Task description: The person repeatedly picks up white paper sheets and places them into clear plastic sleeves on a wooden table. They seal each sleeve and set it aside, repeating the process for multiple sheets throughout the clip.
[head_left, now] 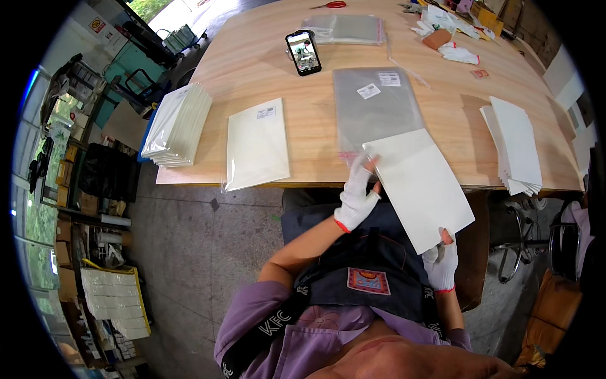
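Note:
Tilted over the table's front edge is a stiff white sheet [420,189]. My right hand [440,260], in a white glove with bare fingertips, grips its lower edge, thumb on top. My left hand [357,197], gloved the same way, is at the sheet's upper left corner; its fingertips are smeared by motion, so its grip is unclear. The sheet's far end overlaps a stack of clear plastic bags [379,104] with two white labels on it. Left of that lies a white sheet in a clear bag [257,144], with a label near its top.
A tall stack of bagged white sheets [178,123] stands at the table's left end, plain white sheets [514,145] at the right. A phone [303,53], more plastic bags [350,29], red scissors [329,5] and gloves [459,53] lie farther back. A chair [514,243] is at right.

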Demonstrator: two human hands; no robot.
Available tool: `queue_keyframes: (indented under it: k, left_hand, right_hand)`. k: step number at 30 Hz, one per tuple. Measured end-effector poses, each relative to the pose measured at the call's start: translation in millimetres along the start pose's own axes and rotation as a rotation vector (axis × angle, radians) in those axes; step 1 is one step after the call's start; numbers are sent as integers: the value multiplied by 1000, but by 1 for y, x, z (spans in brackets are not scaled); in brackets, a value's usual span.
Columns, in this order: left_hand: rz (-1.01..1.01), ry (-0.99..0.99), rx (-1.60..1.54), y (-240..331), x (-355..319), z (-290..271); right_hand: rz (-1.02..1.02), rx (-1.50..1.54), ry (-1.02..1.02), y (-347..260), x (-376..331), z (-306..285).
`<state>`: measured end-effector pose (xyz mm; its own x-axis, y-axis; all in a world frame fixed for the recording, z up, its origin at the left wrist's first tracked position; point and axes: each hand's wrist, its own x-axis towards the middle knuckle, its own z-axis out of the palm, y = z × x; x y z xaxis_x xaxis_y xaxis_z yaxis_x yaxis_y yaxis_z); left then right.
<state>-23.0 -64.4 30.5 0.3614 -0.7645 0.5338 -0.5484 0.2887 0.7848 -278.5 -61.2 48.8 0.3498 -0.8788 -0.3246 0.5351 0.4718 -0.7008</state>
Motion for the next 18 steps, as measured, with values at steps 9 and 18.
queue_keyframes:
  k: [9,18]
  left_hand:
    - [-608,251,-978,0,-14,38]
    - [-660,-71,-700,-5,-43,31]
  right_hand:
    - [-27,-27,-41,-1,1,7]
    - [92,-94,-11,-10,-2,42]
